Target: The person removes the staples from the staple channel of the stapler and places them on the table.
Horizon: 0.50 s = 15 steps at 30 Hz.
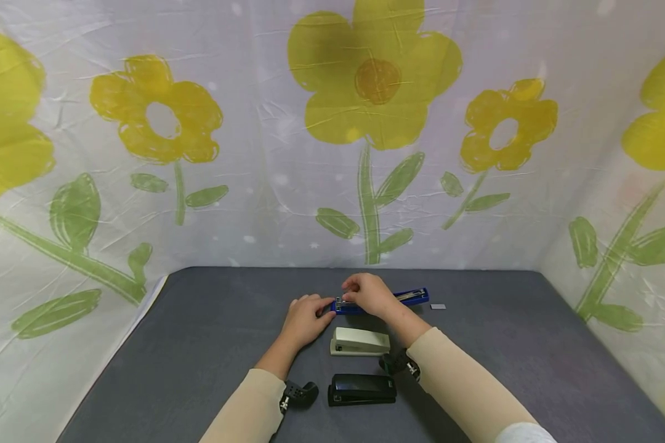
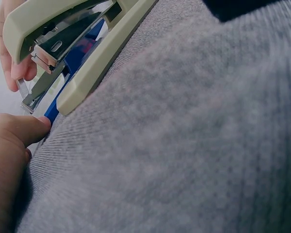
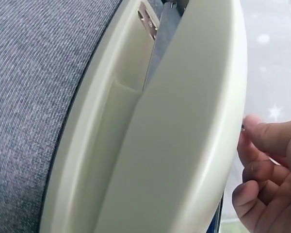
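A blue stapler (image 1: 419,296) lies opened out at the far side of the table, its top swung back to the right and the metal staple channel bare. My left hand (image 1: 303,320) pinches its left end between thumb and index finger. Over the channel, my right hand (image 1: 372,297) pinches a small metal strip of staples (image 2: 23,88) between thumb and fingertips, its lower end close to the channel in the left wrist view. In the right wrist view, a cream stapler (image 3: 184,126) hides most of the blue one.
Nearer to me stand the cream stapler (image 1: 360,341) and, closer still, a black stapler (image 1: 362,389), both closed. A small pale grey strip (image 1: 438,306) lies right of the blue stapler. A flowered curtain (image 1: 266,184) borders the grey table (image 1: 210,369).
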Motion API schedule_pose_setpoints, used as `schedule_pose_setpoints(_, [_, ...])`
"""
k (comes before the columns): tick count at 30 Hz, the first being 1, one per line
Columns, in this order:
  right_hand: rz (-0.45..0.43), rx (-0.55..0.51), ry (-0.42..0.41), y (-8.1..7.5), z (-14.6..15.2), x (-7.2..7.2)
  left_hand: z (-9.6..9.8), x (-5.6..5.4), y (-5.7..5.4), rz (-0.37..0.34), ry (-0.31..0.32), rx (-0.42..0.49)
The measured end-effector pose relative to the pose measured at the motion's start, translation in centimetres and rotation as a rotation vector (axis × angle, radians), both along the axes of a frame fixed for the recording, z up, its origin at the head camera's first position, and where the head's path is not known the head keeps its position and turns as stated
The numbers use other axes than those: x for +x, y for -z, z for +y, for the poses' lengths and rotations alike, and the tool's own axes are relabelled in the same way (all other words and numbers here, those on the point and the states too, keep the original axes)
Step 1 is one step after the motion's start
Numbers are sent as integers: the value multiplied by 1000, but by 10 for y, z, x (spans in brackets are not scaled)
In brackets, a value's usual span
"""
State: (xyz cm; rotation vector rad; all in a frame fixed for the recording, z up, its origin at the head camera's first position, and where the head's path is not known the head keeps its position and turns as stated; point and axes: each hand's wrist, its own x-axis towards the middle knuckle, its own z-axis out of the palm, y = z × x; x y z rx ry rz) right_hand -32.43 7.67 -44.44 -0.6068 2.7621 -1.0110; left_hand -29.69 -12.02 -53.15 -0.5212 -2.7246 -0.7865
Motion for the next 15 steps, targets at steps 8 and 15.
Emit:
schedule_pose_setpoints(8, [-12, 13, -22, -5, -1, -1, 0, 3, -4, -12, 4, 18])
schedule_pose_setpoints(15, [-30, -7, 9, -12, 5, -2, 1, 3, -5, -11, -1, 9])
